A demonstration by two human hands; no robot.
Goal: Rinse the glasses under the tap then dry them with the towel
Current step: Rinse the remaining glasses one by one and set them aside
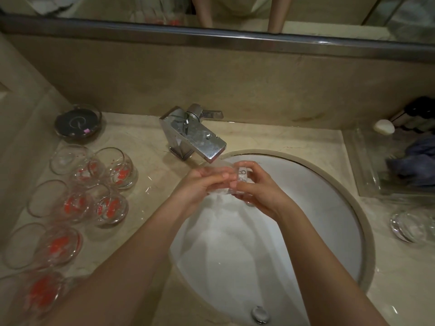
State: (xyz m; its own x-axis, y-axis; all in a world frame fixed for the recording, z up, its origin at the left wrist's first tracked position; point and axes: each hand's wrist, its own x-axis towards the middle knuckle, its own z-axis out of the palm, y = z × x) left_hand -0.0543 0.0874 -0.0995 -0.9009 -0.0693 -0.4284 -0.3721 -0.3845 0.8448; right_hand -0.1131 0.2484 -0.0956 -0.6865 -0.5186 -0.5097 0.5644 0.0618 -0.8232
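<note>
— What is sitting closest to us?

— The two bare forearms are reaching up from the near edge of the bench, crossing over the white sink (329,208). The drain plug (260,314) is lying at the sink's near rim.

— And the hands?

— Both are meeting under the spout of the chrome tap (195,135), at the far rim of the sink. The left hand (200,184) and the right hand (255,191) are gripping one clear glass (242,176) between them; the fingers (244,167) of the right hand are curling around its side, and the left fingers are closing on it from the other side. Water is running off the glass into the sink.

— Where are the other glasses?

— A cluster of clear glasses with orange print (70,203) is lying tilted on the bench's left side, running from near the tap toward the near left corner. A dark round dish (77,122) is sitting at the far left corner.

— Anything on the right?

— A clear tray (367,175) is standing at the far right, holding a bluish cloth (414,163) and a white soap (384,126). One clear glass piece (412,228) is resting near the right edge; its shape is too blurred to tell.
</note>
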